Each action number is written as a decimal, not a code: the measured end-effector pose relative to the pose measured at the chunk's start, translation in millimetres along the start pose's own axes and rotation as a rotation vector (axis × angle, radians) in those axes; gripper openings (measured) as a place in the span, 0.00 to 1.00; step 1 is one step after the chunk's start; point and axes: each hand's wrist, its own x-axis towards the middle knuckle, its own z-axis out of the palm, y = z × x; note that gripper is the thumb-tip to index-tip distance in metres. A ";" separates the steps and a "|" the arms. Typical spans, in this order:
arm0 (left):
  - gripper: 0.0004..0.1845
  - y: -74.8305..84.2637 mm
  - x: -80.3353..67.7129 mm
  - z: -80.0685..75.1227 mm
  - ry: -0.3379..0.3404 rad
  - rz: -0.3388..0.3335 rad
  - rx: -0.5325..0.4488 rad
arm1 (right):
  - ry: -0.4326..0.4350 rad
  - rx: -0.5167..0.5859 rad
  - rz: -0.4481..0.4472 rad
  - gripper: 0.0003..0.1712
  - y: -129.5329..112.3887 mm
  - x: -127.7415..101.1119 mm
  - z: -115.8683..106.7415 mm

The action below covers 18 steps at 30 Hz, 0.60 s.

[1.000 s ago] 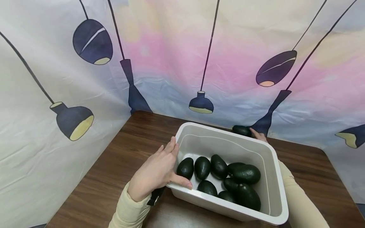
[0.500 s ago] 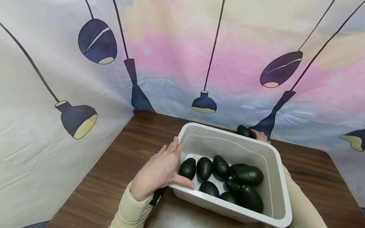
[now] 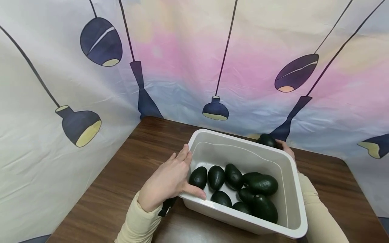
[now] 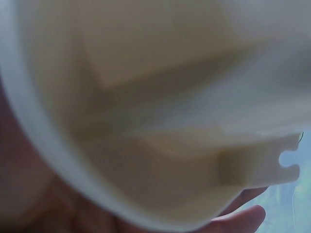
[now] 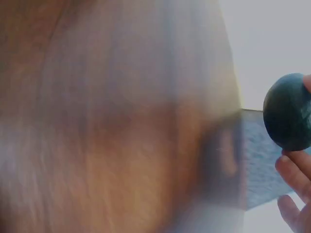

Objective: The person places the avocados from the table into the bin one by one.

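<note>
In the head view, my left hand (image 3: 165, 180) spreads across the near left corner of a white plastic bin (image 3: 237, 225), its thumb along the front rim and its fingers straight against the left side. Seen close in the left wrist view, the bin's rim (image 4: 53, 155) lies against that hand. Behind the bin's far rim, my right hand (image 3: 285, 148) holds a dark green avocado (image 3: 267, 140), partly hidden by the rim. In the right wrist view, fingers (image 5: 294, 174) and thumb pinch the avocado (image 5: 286, 116) from both ends.
Several dark green avocados (image 3: 262, 185) lie inside the bin. It stands on a brown wooden table (image 3: 109, 189). A cloth backdrop (image 3: 182, 67) printed with hanging lamps rises along the table's far and left edges.
My right hand has moved the avocado to the right behind the bin, toward its far right corner. My left hand has stayed on the bin.
</note>
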 end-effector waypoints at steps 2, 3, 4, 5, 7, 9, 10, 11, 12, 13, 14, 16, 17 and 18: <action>0.70 -0.6 0.5 -0.6 -0.007 -0.005 -0.005 | 0.113 0.020 -0.014 0.34 -23.6 -20.9 -4.4; 0.69 -0.9 0.8 -0.8 -0.013 -0.007 -0.011 | 0.137 0.050 0.006 0.34 -30.5 -27.0 -8.0; 0.69 -1.0 1.0 -0.6 -0.017 -0.005 -0.014 | 0.176 0.067 0.020 0.34 -36.7 -32.5 -11.8; 0.69 -1.2 1.1 -0.4 -0.021 -0.005 -0.016 | 0.202 0.088 0.050 0.35 -43.6 -37.4 -16.6; 0.69 -1.5 1.4 -0.2 -0.026 0.001 -0.015 | 0.270 0.148 0.103 0.37 -54.1 -46.2 -26.3; 0.69 -2.0 1.8 0.0 -0.029 0.004 -0.017 | 0.340 0.193 0.138 0.35 -63.0 -55.1 -36.8; 0.70 -2.2 1.9 0.0 -0.030 0.004 -0.016 | 0.376 0.230 0.150 0.34 -67.3 -59.1 -41.9; 0.70 -2.6 2.1 0.2 -0.029 0.003 -0.018 | 0.404 0.294 0.154 0.31 -71.1 -63.1 -46.8; 0.70 -2.9 2.1 0.3 -0.028 0.001 -0.024 | 0.428 0.394 0.143 0.27 -74.8 -66.9 -51.2; 0.70 -3.2 2.2 0.4 -0.026 -0.001 -0.025 | 0.441 0.509 0.120 0.24 -78.1 -70.8 -55.6; 0.70 -3.5 2.2 0.4 -0.024 -0.002 -0.026 | 0.445 0.624 0.082 0.20 -81.0 -74.5 -59.8; 0.70 -4.2 2.2 0.6 -0.014 -0.002 -0.026 | 0.405 0.851 -0.010 0.15 -86.2 -81.7 -67.7; 0.70 -4.4 2.2 0.8 -0.010 0.000 -0.027 | 0.365 0.962 -0.060 0.15 -88.5 -85.4 -71.5; 0.70 -4.4 2.2 0.8 -0.005 0.002 -0.029 | 0.324 1.033 -0.105 0.17 -90.7 -89.0 -75.3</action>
